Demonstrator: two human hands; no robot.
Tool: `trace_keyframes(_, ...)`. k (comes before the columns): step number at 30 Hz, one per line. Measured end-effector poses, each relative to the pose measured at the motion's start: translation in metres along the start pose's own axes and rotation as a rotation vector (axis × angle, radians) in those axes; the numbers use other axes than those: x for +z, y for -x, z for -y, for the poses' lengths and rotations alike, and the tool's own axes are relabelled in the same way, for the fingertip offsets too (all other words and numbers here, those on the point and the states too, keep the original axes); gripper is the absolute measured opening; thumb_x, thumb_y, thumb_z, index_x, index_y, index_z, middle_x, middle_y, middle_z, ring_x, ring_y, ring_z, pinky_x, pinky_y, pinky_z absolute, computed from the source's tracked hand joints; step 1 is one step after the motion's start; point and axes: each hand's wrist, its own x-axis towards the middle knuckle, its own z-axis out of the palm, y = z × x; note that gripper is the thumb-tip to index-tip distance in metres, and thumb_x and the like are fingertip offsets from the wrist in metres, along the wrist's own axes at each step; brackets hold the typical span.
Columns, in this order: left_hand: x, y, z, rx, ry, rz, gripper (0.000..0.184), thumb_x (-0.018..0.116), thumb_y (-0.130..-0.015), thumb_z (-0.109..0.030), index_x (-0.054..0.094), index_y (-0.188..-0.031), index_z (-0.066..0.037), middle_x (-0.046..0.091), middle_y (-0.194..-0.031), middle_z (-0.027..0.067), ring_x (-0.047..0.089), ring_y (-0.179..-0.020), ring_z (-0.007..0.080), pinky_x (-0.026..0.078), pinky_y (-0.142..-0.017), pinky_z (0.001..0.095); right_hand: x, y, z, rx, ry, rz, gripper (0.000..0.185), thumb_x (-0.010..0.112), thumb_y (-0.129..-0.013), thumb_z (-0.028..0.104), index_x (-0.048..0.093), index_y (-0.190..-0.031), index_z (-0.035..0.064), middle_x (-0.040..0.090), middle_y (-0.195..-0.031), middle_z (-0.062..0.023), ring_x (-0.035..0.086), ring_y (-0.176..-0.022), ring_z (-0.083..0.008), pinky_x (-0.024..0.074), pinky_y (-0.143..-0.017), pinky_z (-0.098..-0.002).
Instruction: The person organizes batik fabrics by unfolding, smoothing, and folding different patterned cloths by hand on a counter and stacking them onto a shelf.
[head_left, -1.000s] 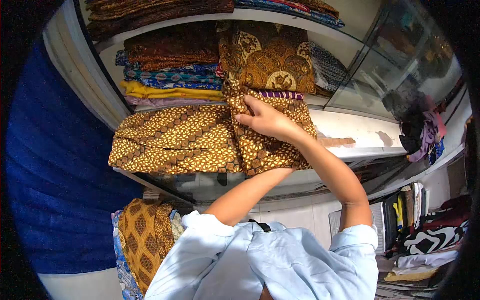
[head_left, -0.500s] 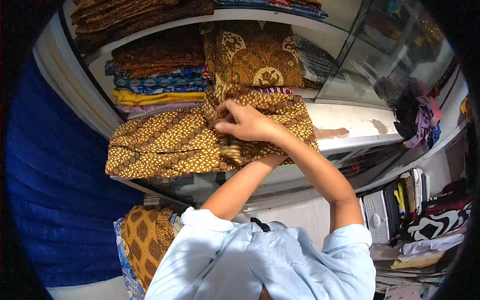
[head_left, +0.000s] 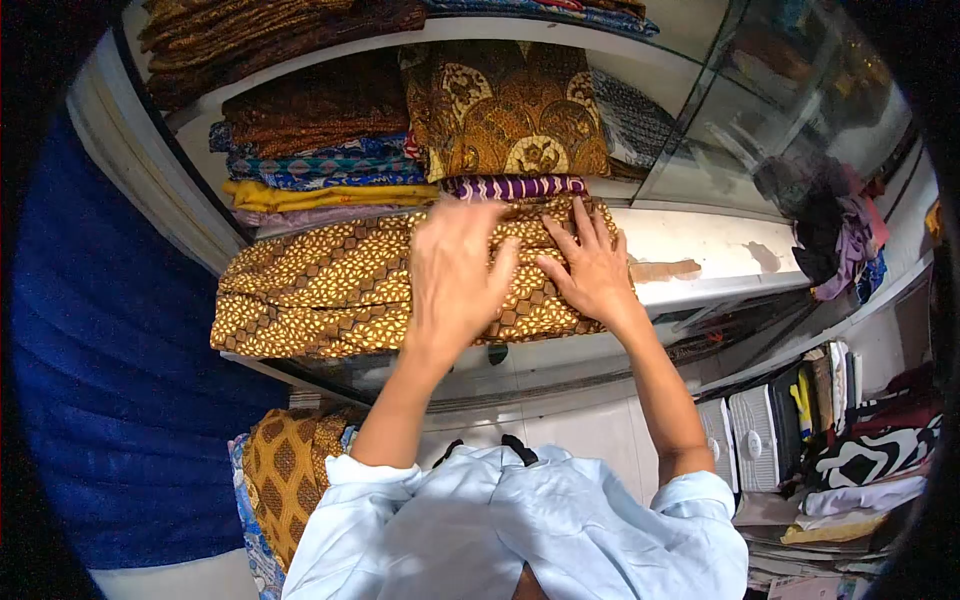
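Observation:
A brown and cream batik cloth (head_left: 320, 285) lies folded in a long strip along the shelf edge. My right hand (head_left: 592, 268) rests flat on its right part, fingers spread. Over the middle of the same cloth is my left hand (head_left: 455, 265), fingers stretched out and thumb apart, its tips blurred by motion. Whether the left hand touches the cloth I cannot tell. Just behind the strip sit a purple and white patterned cloth (head_left: 515, 187) and a yellow folded cloth (head_left: 330, 196).
Folded batik cloths (head_left: 505, 110) fill the shelf behind. A glass panel (head_left: 740, 130) stands at the right, with a dark and purple cloth bundle (head_left: 835, 235) beside it. A blue curtain (head_left: 120, 380) hangs left. More fabrics (head_left: 870, 440) are stacked lower right.
The raised, bunched section of batik now lies flat on the strip. My crossed arms have separated: the right hand moved right onto the cloth, and the left came into view at the middle.

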Motion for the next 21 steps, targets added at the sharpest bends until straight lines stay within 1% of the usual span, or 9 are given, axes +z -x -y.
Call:
trace_keyframes(1, 0.007, -0.002, 0.013, 0.069, -0.266, -0.196, 0.047, 0.061, -0.077, -0.021, 0.049, -0.118, -0.002, 0.044, -0.125, 0.0252, 0.041, -0.116, 0.0422, 0.033, -0.094, 0.0517, -0.008, -0.001, 0.004, 0.031, -0.004, 0.008, 0.057, 0.044, -0.086, 0.05, 0.036, -0.135, 0.0205, 0.018, -0.144, -0.0202, 0.019, -0.131, -0.0395, 0.0121, -0.102, -0.0591)
trace_keyframes(3, 0.017, -0.001, 0.03, -0.016, -0.235, -0.125, 0.063, 0.06, -0.077, -0.022, 0.034, -0.132, -0.006, 0.021, -0.14, 0.0229, 0.018, -0.127, 0.0472, 0.019, -0.099, 0.0608, -0.008, 0.001, 0.007, -0.009, -0.071, -0.153, 0.057, 0.044, -0.086, 0.049, 0.038, -0.134, 0.0186, 0.023, -0.142, -0.021, 0.021, -0.13, -0.0396, 0.0123, -0.102, -0.0586)
trace_keyframes(4, 0.021, 0.004, 0.035, -0.009, -0.29, -0.075, 0.068, 0.06, -0.077, -0.023, 0.029, -0.135, -0.007, 0.019, -0.142, 0.0228, 0.018, -0.128, 0.0469, 0.017, -0.101, 0.0613, -0.004, 0.002, 0.007, -0.026, -0.054, -0.154, 0.057, 0.043, -0.086, 0.05, 0.039, -0.133, 0.018, 0.024, -0.141, -0.0211, 0.021, -0.13, -0.0395, 0.0124, -0.102, -0.0584)
trace_keyframes(7, 0.031, 0.017, 0.049, -0.159, -0.263, 0.298, 0.064, 0.047, -0.086, -0.038, 0.027, -0.137, -0.005, 0.022, -0.141, 0.0237, 0.016, -0.13, 0.043, 0.014, -0.102, 0.0613, 0.01, 0.008, 0.007, -0.018, -0.038, 0.003, 0.058, 0.04, -0.087, 0.051, 0.039, -0.133, 0.0162, 0.03, -0.138, -0.022, 0.022, -0.13, -0.0391, 0.0123, -0.103, -0.0574)
trace_keyframes(13, 0.024, 0.026, 0.051, -0.183, -0.31, 0.246, 0.065, 0.04, -0.088, -0.045, 0.03, -0.136, -0.003, 0.024, -0.14, 0.0238, 0.017, -0.131, 0.0412, 0.01, -0.104, 0.0578, 0.003, 0.009, 0.003, 0.08, -0.013, -0.097, 0.061, 0.039, -0.086, 0.054, 0.038, -0.134, 0.0167, 0.031, -0.138, -0.0215, 0.025, -0.13, -0.0367, 0.0123, -0.104, -0.0557)
trace_keyframes(17, 0.033, 0.029, 0.061, -0.171, -0.305, 0.3, 0.064, 0.038, -0.088, -0.046, 0.03, -0.135, -0.003, 0.026, -0.139, 0.0246, 0.019, -0.13, 0.0413, 0.011, -0.105, 0.0555, 0.006, 0.008, -0.005, 0.101, 0.008, 0.017, 0.059, 0.041, -0.086, 0.052, 0.038, -0.133, 0.0166, 0.032, -0.137, -0.0209, 0.028, -0.129, -0.033, 0.0161, -0.103, -0.0554)
trace_keyframes(18, 0.027, 0.031, 0.059, -0.168, -0.277, 0.297, 0.065, 0.037, -0.088, -0.046, 0.03, -0.135, -0.002, 0.027, -0.138, 0.026, 0.02, -0.13, 0.042, 0.011, -0.106, 0.0543, -0.007, 0.007, -0.005, 0.195, -0.077, -0.023, 0.063, 0.046, -0.084, 0.051, 0.039, -0.131, 0.0101, 0.038, -0.132, -0.0227, 0.032, -0.127, -0.033, 0.021, -0.102, -0.053)
trace_keyframes(19, 0.021, 0.032, 0.057, -0.175, -0.279, 0.28, 0.065, 0.036, -0.089, -0.047, 0.029, -0.136, -0.004, 0.025, -0.139, 0.0254, 0.019, -0.13, 0.0415, 0.011, -0.106, 0.0529, -0.004, 0.003, -0.016, 0.159, -0.083, -0.277, 0.064, 0.052, -0.081, 0.049, 0.046, -0.123, 0.0013, 0.049, -0.119, -0.0234, 0.043, -0.115, -0.0355, 0.0313, -0.095, -0.0502)
trace_keyframes(21, 0.012, 0.036, 0.053, -0.189, -0.283, 0.251, 0.066, 0.035, -0.089, -0.049, 0.026, -0.138, -0.006, 0.023, -0.141, 0.0243, 0.018, -0.131, 0.0405, 0.011, -0.107, 0.05, -0.018, 0.009, -0.028, 0.324, 0.075, -0.192, 0.058, 0.056, -0.08, 0.046, 0.054, -0.11, -0.0039, 0.055, -0.105, -0.0227, 0.049, -0.1, -0.0359, 0.037, -0.086, -0.0477)
